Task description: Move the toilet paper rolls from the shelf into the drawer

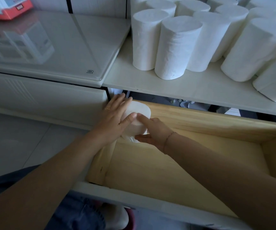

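A white toilet paper roll (139, 112) stands upright in the far left corner of the open wooden drawer (175, 165). My left hand (115, 117) lies against its left side, fingers spread, thumb on its top. My right hand (152, 131) touches its right side, index finger on the top edge and thumb low on the front. Several more white rolls (177, 47) stand upright on the white shelf (192, 90) just above the drawer, filling its right part.
A glossy white cabinet top (59, 47) lies left of the shelf, with a red and white box (6, 7) at its far left corner. The drawer's white front (134, 201) is close to my body. Grey floor tiles (26, 138) are at the left.
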### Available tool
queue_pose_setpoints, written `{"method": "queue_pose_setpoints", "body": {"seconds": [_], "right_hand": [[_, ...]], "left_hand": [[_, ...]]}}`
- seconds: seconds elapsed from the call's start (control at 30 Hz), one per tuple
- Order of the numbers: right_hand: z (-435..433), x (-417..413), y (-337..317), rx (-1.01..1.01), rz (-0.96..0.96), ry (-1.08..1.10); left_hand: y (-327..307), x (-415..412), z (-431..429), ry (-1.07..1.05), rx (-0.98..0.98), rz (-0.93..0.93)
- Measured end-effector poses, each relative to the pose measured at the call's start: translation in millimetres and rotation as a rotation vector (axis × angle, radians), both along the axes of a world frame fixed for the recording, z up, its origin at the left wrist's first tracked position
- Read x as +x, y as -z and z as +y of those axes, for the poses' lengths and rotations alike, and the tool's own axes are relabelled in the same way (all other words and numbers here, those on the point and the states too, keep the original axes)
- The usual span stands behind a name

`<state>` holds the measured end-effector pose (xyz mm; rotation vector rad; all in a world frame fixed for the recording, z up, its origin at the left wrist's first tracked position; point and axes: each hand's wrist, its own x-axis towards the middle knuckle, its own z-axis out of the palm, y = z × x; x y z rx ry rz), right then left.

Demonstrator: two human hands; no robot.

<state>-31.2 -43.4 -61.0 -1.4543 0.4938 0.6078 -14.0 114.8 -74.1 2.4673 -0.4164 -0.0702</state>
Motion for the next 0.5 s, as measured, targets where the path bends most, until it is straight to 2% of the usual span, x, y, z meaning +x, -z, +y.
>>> {"method": "queue_pose_setpoints", "body": {"seconds": [0.1,0.17,0.2,0.27,0.37,0.43,0.5], "right_hand": [[6,3,-2,-0.009,0.002,-0.015],[-3,0,-7,-0.231,-0.086,-0.163],[-11,0,-11,-0.383,-0.201,-0.196],[-30,3,-27,-0.621,-0.538,-0.067],[-56,28,-62,-0.713,-0.978,0.238],[-68,55,-80,-0.71,-1.07,0.298],[-72,77,-90,-0.709,-1.026,0.278]], "left_hand": [[0,1,1,0.011,0.018,-0.017],[0,1,2,0.009,0.024,-0.017],[0,1,2,0.007,0.027,-0.015],[0,1,1,0.004,0.037,-0.019],[-1,1,1,0.001,0.082,-0.033],[-1,1,0,0.006,0.123,-0.034],[-2,1,0,0.009,0.153,-0.038]]}}
